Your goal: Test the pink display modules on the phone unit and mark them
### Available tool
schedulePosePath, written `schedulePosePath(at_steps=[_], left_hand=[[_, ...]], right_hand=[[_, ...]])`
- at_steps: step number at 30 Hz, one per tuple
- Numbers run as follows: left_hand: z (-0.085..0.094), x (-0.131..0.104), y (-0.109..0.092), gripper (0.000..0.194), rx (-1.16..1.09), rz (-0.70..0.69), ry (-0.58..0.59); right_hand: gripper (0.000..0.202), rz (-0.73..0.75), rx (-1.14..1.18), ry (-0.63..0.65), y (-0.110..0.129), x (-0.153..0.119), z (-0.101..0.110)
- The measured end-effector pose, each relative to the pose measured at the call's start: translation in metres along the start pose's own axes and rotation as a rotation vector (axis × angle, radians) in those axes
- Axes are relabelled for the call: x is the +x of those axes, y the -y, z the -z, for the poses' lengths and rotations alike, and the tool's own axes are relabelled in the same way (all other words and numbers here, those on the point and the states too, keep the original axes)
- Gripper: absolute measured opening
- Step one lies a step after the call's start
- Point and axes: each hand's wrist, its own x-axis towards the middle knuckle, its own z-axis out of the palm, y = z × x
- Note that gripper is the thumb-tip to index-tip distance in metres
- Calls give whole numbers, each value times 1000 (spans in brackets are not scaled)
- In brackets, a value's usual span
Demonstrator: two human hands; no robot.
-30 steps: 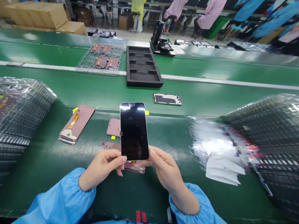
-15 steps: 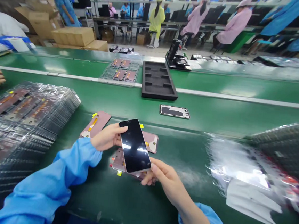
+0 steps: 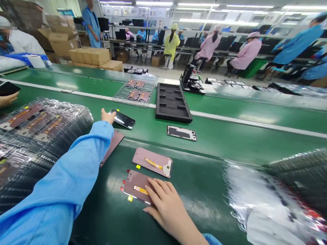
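My left hand (image 3: 108, 116) reaches out over the green surface, its fingers closed on one end of a smartphone (image 3: 126, 120). The black glass of the phone faces up. My right hand (image 3: 165, 204) lies over the right end of a phone screen (image 3: 134, 179), back side up, with a yellow flex cable. Its fingers are across the top and the thumb is at the near edge; the covered end is hidden. Just beyond lies a second phone screen (image 3: 145, 159). A third phone screen (image 3: 114, 145) is partly hidden behind my left sleeve.
A phone housing (image 3: 182, 133) lies ahead, near a black foam tray (image 3: 174, 116). Stacked clear trays (image 3: 78, 111) of screens stand at left; more stacked trays (image 3: 313, 177) and white sheets (image 3: 274, 231) are at right. At far left, another person's hand (image 3: 0, 102) holds a phone.
The phone has gone from between both hands to farther forward and left, in my left hand. My right hand has left the phone and come down onto the nearest screen. The view has tilted up.
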Motion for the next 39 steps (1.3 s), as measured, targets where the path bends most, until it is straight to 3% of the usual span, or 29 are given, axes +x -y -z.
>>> schedulePosePath(at_steps=[2, 5, 8, 11, 13, 15, 16, 17, 20, 22, 24, 26, 28, 31, 34, 37, 39], left_hand=[[6, -4, 2, 40, 22, -53, 0], [12, -26, 5, 42, 18, -151, 110], [21, -67, 8, 41, 13, -246, 255], [37, -119, 11, 24, 55, -281, 388], [45, -158, 17, 26, 121, -240, 610], [46, -197, 27, 36, 113, -131, 1020], [44, -215, 33, 50, 17, -86, 1143], [41, -230, 39, 59, -69, -61, 1186], [30, -259, 53, 58, -209, 79, 990], [26, -264, 56, 61, -247, 213, 925], [25, -261, 55, 61, -261, 270, 1008], [27, -258, 51, 57, -244, 240, 1112], [28, -257, 48, 54, -222, 208, 1158], [30, -258, 45, 52, -215, 204, 1171], [29, -260, 46, 50, -209, 199, 1178], [25, -261, 52, 52, -194, 232, 1108], [23, -260, 56, 53, -180, 239, 1018]], right_hand=[[36, 46, -103, -33, 5, -2, -7], [25, 144, -206, -96, 10, -4, -9], [35, 188, -235, -197, 11, -4, 3], [51, 92, -249, -375, 7, -1, 19], [61, -5, -270, -468, 6, 2, 27], [65, -32, -268, -498, 7, 4, 30], [63, -14, -255, -492, 9, 5, 31], [59, 15, -231, -475, 12, 6, 31], [40, 68, -53, -388, 16, 10, 35], [30, -42, 117, -416, 13, 13, 40], [26, -276, 265, -503, 4, 17, 47], [25, -502, 430, -514, -6, 20, 52], [21, -575, 591, -484, -16, 23, 55], [16, -534, 645, -526, -22, 24, 52], [13, -461, 480, -610, -19, 23, 47], [18, -227, 202, -673, -6, 22, 46], [19, -59, 225, -602, 5, 22, 49]])
